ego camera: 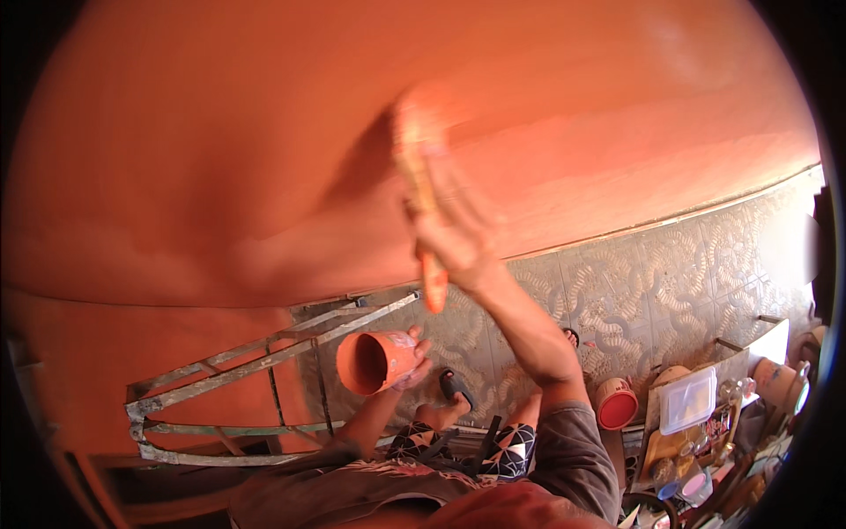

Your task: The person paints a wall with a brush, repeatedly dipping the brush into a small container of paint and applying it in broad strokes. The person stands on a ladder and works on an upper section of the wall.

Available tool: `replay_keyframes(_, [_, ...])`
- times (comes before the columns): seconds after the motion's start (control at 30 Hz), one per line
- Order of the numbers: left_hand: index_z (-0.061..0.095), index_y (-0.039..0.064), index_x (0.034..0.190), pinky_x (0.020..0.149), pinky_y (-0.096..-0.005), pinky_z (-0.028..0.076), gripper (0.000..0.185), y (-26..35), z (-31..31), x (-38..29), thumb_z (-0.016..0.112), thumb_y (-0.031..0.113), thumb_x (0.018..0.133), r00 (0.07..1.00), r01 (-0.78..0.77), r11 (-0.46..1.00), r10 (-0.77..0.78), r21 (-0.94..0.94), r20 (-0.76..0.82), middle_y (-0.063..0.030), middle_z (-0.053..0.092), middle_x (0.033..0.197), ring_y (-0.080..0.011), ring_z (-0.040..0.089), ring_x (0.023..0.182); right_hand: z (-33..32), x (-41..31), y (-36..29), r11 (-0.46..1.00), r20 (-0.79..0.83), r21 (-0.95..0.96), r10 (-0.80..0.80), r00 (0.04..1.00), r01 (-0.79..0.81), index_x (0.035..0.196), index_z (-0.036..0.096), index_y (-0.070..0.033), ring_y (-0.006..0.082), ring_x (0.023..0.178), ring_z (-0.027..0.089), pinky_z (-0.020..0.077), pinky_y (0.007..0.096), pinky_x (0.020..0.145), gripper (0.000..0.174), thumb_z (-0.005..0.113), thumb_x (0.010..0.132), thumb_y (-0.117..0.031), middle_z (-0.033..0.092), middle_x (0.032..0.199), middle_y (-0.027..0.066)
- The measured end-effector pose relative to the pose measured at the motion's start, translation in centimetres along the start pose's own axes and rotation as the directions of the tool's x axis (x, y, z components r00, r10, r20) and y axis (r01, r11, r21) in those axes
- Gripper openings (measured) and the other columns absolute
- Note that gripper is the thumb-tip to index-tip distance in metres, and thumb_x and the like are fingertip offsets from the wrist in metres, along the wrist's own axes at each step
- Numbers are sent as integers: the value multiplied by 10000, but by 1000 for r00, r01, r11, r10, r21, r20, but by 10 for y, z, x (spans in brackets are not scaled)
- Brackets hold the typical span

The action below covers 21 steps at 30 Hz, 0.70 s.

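Observation:
My right hand (453, 228) grips the handle of a paintbrush (416, 155), raised in front of an orange wall (284, 152). Motion blurs the brush, and its bristle end is at or very near the wall; contact is hard to tell. Lower down, my left hand (416, 360) holds an orange-stained paint cup (377, 362) by its side, tilted so the mouth faces left. The cup's inside looks dark, and its contents cannot be made out. Across the wall, a deeper orange area above meets a paler, pinkish band below.
A paint-spattered metal stepladder (264, 360) stands at my left. Patterned tiles (615, 284) cover the floor along the wall's base. To my right are a bucket with a red top (616, 405), a clear plastic container (687, 400) and a crowded surface of household items.

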<state>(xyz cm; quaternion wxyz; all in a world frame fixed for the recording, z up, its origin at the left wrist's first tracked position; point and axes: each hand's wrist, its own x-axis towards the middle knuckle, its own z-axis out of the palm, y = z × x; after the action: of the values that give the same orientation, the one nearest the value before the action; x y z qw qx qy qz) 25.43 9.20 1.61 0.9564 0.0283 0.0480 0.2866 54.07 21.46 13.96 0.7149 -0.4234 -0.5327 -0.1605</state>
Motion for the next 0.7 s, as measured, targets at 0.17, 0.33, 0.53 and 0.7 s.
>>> replay_keyframes(0.17, [442, 104, 1296, 427, -326, 455, 434, 31, -14, -45, 569, 362, 972, 999, -32, 999, 32, 21, 10, -142, 549, 1126, -336, 585, 760, 18, -6, -20, 979, 186, 197, -85, 979, 47, 792, 579, -70, 254, 912, 714, 592, 350, 776, 152, 664, 903, -129, 717, 1020, 167])
replay_keyframes(0.33, [437, 98, 1303, 435, -322, 467, 438, 35, -27, -72, 578, 346, 971, 997, -50, 999, 49, 8, 53, -151, 549, 1128, -344, 583, 771, -64, -16, 77, 968, -161, 79, 250, 955, -240, 951, 619, 14, 230, 914, 678, 552, 330, 832, 95, 634, 939, -79, 704, 996, 158])
replay_keyframes(0.53, [443, 97, 1317, 449, -325, 473, 479, 40, -51, -115, 617, 354, 952, 994, -70, 992, 78, -105, 71, -170, 550, 1134, -355, 588, 782, -38, -34, 40, 885, -194, -457, -7, 981, -84, 945, 662, 41, 234, 781, 677, 554, 297, 727, 89, 638, 955, -44, 702, 924, 174])
replay_keyframes(0.7, [447, 105, 1317, 474, -329, 484, 546, 58, -55, -163, 671, 403, 917, 978, -180, 982, 185, -56, 97, -179, 556, 1119, -361, 595, 788, 108, -63, -76, 996, -22, -85, -6, 1000, 4, 867, 684, -33, 340, 935, 728, 605, 351, 719, 59, 729, 830, -27, 701, 1124, 241])
